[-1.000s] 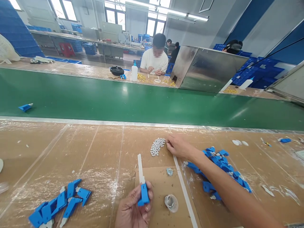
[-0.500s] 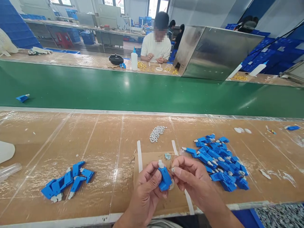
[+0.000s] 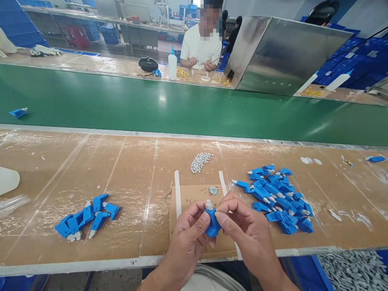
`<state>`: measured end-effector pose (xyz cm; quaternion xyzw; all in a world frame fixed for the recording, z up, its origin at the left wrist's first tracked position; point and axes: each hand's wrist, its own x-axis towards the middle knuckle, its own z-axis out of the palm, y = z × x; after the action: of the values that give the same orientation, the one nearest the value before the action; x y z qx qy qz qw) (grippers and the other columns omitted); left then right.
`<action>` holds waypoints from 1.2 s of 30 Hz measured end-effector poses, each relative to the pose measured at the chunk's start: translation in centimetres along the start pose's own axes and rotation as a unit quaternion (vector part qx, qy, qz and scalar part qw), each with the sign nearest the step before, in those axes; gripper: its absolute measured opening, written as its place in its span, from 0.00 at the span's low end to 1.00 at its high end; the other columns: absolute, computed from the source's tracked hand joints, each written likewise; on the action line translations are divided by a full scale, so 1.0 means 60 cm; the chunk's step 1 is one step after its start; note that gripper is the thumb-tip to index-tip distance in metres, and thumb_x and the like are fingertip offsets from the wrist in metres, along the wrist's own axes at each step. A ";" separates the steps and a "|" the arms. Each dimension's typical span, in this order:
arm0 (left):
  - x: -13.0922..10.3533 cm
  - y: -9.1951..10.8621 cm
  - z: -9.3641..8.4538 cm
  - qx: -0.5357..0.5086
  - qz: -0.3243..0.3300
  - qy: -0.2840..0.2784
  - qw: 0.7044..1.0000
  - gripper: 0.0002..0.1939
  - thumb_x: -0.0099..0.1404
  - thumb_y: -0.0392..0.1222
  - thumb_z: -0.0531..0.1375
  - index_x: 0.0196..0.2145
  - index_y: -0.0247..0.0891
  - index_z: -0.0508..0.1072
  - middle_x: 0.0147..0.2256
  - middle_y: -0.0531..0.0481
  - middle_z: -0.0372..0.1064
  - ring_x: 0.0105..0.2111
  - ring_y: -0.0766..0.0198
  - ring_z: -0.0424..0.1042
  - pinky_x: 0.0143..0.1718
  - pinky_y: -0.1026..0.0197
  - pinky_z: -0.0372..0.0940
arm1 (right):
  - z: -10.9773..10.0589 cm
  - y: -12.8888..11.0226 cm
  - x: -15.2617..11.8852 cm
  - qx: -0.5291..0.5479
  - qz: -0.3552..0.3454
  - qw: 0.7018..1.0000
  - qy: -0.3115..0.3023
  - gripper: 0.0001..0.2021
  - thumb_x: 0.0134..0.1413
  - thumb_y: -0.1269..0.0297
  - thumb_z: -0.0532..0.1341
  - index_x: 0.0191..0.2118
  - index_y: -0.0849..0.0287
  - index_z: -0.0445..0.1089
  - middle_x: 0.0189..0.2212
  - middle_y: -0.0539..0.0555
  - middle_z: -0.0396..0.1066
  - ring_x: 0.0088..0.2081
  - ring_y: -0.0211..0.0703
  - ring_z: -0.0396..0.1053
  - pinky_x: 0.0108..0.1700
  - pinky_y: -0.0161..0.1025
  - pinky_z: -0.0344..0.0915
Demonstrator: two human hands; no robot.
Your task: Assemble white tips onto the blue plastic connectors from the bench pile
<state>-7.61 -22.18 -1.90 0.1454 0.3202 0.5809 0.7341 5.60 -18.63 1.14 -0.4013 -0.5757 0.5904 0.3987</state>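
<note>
My left hand [image 3: 191, 228] is closed around a blue plastic part [image 3: 213, 227] with a light grey tip [image 3: 209, 204] pointing up and away from me. My right hand [image 3: 242, 222] is pinched, its thumb and forefinger pressed against the right side of that part near the tip. The small grey piece in this pinch is almost wholly covered by the fingertips. Beyond the hands, a cluster of small grey pieces [image 3: 200, 162] lies on the table. Under the hands is a cardboard sheet [image 3: 194, 194] with white tape strips [image 3: 177, 194] along its sides.
A large heap of blue parts [image 3: 279, 198] lies to the right, a smaller group [image 3: 86, 216] to the left. A green conveyor belt [image 3: 182, 107] runs across, carrying one blue part [image 3: 18, 112]. Opposite sits a person [image 3: 201, 46] beside a white bottle [image 3: 172, 64]. A bin of grey pieces [image 3: 354, 268] stands below right.
My right fingertips have moved left with the small grey piece and now touch the blue part, where before there was a gap. The head view has tilted down slightly.
</note>
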 end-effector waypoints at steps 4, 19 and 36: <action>0.002 -0.011 -0.004 0.056 0.052 0.029 0.997 0.10 0.66 0.46 0.63 0.39 0.37 0.74 0.31 0.52 0.63 0.27 0.71 0.61 0.24 0.71 0.60 | 0.002 0.005 -0.005 -0.161 -0.069 0.983 0.049 0.08 0.64 0.64 0.60 0.32 0.57 0.70 0.29 0.51 0.67 0.31 0.41 0.66 0.34 0.39 0.66; 0.008 0.010 -0.023 0.221 0.118 -0.023 0.968 0.11 0.69 0.47 0.59 0.42 0.37 0.71 0.31 0.51 0.66 0.26 0.70 0.64 0.23 0.68 0.63 | -0.029 0.038 0.023 0.109 0.098 0.989 -0.029 0.10 0.51 0.63 0.72 0.28 0.58 0.70 0.23 0.47 0.67 0.22 0.32 0.63 0.19 0.27 0.61; 0.338 0.275 0.048 0.631 0.200 0.212 0.719 0.10 0.68 0.43 0.60 0.41 0.32 0.74 0.39 0.45 0.74 0.38 0.58 0.74 0.42 0.53 0.70 | -0.110 0.049 -0.006 0.129 0.129 0.983 0.029 0.17 0.54 0.50 0.68 0.30 0.60 0.68 0.19 0.43 0.58 0.18 0.28 0.53 0.17 0.25 0.54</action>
<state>-15.87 2.12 3.79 0.5092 0.7232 0.3928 0.2519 11.88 -16.65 -1.89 -0.4348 -0.4264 0.6939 0.3843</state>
